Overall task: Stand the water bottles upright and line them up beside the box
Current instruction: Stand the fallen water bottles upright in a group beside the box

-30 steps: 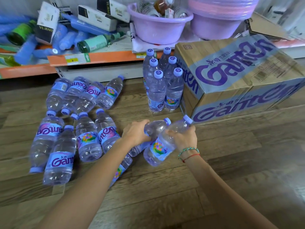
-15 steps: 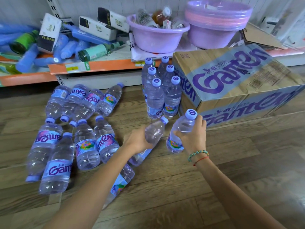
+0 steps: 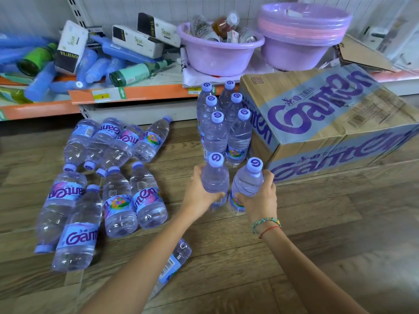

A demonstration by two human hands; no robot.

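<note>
1. Lying bottles [image 3: 118, 200], far left of floor [image 3: 317, 223]: qty 9. Upper row 4, caps mostly toward viewer; lower row 4, mixed cap directions; 1 more [image 3: 175, 261] partly hidden under left forearm. All long axis flat on floor, well apart from box.
2. Left grip [image 3: 199, 196]: fingers curled round mid-body of left held bottle [image 3: 215, 177], qty 1. Bottle upright, cap up, long axis vertical. Sits just in front of left column of standing block.
3. Standing bottles [image 3: 238, 137]: qty 6, in 2 columns x 3 rows, caps up, running from shelf [image 3: 136, 94] toward viewer. Right column just beside box's end face.
4. Right grip [image 3: 260, 198]: closed round body of right held bottle [image 3: 248, 180], qty 1. Near upright, cap tipped slightly right. Nearer to box than left one; lies just in front of right column.
5. Key relation: both held bottles line up w/ near end of the 2 columns; block is directly ahead of both grips, box to right. Can't tell if bases touch floor yet. Judged next: set down as row 4.
6. Box [image 3: 317, 123]: qty 1, closed carton on floor, far right.
7. Tally: bottles 17 total; 8 upright incl. held, 9 to do.
</note>
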